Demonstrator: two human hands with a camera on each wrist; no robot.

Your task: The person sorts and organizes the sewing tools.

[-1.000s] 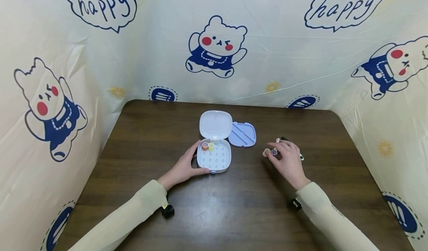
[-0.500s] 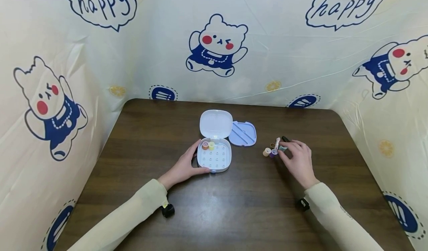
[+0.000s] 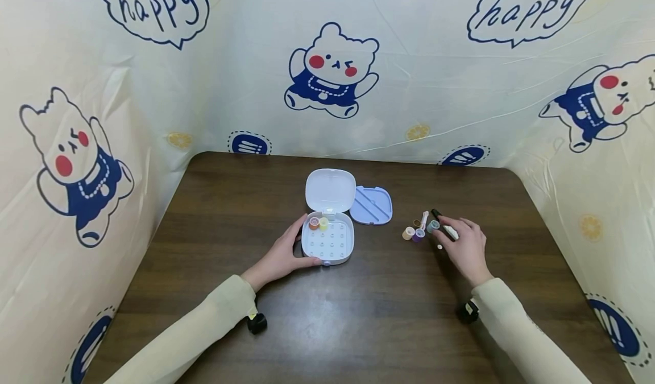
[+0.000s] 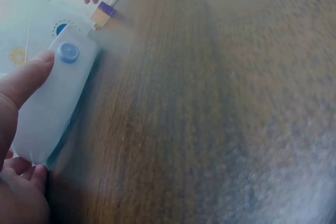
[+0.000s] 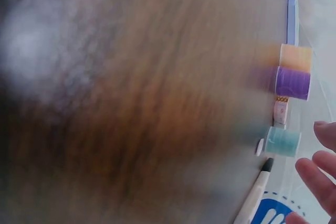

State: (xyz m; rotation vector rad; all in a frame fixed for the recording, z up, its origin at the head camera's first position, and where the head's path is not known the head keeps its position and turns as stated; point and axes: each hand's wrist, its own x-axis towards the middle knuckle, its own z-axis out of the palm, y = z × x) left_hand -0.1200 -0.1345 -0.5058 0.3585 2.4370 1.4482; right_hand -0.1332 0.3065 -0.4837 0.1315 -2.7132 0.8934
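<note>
My left hand [image 3: 280, 254] grips the open white sewing box [image 3: 350, 246] by its left side, thumb along the front edge near the blue latch button [image 4: 69, 52]. An orange spool [image 3: 314, 223] and a yellow spool [image 3: 323, 224] stand on the back-left pegs inside. On the right, my right hand [image 3: 464, 250] hovers beside a teal thread spool [image 5: 283, 141], its fingers spread and holding nothing in the right wrist view. A purple spool [image 5: 293, 83] and a peach spool [image 5: 296, 57] stand close together. Behind them lies a pale pink rolled strip, perhaps a measuring tape [image 3: 425, 219].
A blue divided tray [image 3: 370, 206] lies against the box's raised lid [image 3: 330, 190]. Next to my right hand are a slim white tool with a black tip [image 5: 257, 192] and a small white disc [image 3: 439, 247]. A patterned cloth [image 3: 327, 139] surrounds the dark wooden table [image 3: 327, 321].
My right hand has drawn back to the right from the spools, leaving the teal spool uncovered. The small white disc has come into sight. My left hand and the box stay put.
</note>
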